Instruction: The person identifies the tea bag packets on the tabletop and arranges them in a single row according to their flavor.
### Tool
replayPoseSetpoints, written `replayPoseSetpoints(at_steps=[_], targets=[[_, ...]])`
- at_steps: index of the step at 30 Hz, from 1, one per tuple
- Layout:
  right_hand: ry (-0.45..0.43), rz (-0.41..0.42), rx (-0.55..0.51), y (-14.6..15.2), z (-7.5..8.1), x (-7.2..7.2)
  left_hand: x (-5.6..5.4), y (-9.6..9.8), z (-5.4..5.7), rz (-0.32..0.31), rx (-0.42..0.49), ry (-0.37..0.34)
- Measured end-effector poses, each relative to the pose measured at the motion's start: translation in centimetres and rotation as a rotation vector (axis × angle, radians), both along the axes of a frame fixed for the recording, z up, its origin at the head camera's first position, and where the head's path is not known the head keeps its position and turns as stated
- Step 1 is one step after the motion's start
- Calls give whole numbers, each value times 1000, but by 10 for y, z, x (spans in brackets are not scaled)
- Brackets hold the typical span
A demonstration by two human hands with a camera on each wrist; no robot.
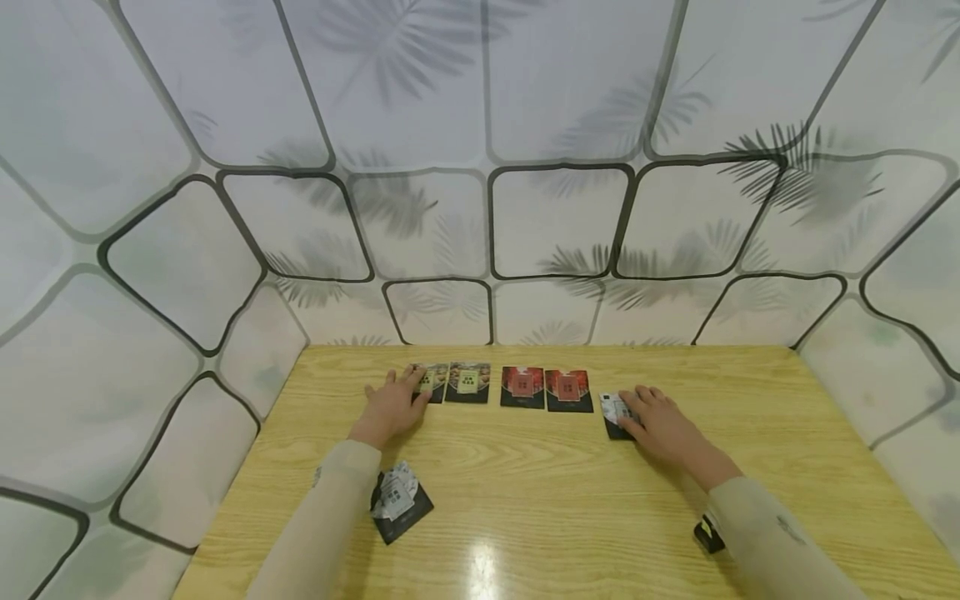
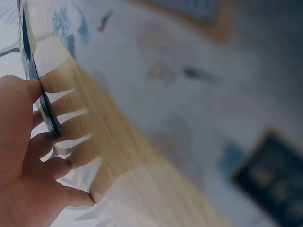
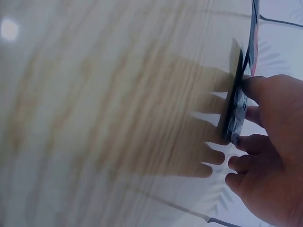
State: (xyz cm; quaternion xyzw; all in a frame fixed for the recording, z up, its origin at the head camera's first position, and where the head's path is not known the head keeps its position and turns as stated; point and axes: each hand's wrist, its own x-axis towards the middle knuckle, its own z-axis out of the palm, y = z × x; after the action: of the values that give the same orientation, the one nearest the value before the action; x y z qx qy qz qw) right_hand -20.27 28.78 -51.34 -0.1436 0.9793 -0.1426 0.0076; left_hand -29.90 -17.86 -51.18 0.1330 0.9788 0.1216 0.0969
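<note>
Five flat printed packets make a row along the back of the table in the head view. My left hand (image 1: 392, 407) holds the leftmost one, a black packet with a yellow-green label (image 1: 429, 382), thumb and fingers at its edges. Beside it lies a matching yellow-green packet (image 1: 468, 382). Two red-and-black packets, one (image 1: 522, 387) and another (image 1: 569, 391), lie mid-row. At the right end, my right hand (image 1: 663, 423) grips a white-and-black packet (image 1: 617, 417), partly hidden under its fingers; the right wrist view shows this packet (image 3: 235, 116) edge-on, between thumb and fingers.
Another grey-white and black packet (image 1: 402, 502) lies tilted beside the left sleeve (image 1: 330, 508). A small dark object (image 1: 708, 535) shows against the right sleeve. Patterned fabric walls (image 1: 558, 221) enclose the back and sides of the wooden table (image 1: 525, 475).
</note>
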Motion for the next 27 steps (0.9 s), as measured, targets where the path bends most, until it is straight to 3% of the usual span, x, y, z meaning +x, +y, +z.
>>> replayPoseSetpoints(at_steps=[27], targets=[[-44,-14,26,-1,-1,-39,1,1,2,-1,16,-8]])
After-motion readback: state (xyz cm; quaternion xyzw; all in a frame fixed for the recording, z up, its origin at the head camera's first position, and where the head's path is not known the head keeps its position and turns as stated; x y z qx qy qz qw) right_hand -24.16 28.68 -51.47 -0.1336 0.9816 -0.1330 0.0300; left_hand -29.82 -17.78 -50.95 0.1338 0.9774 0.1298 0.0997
